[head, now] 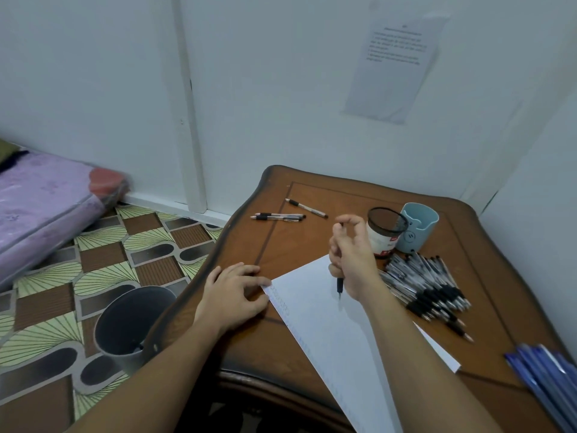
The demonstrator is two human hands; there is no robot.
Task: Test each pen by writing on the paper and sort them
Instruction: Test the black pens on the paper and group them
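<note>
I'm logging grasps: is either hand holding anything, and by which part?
The right hand holds a pen by its mid-barrel, tip down; the left hand only presses the paper.

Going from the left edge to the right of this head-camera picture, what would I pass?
Purple mattress → grey bin → left hand touching the paper → right hand holding a pen → blue cup → bundle of blue pens.

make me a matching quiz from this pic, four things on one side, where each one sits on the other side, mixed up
Things:
1 left hand
2 pen pile
3 grey bin
4 blue cup

Places:
a on the floor
b right of the paper
c at the paper's left corner
d beside the mesh cup

Pairs: 1-c, 2-b, 3-a, 4-d
</note>
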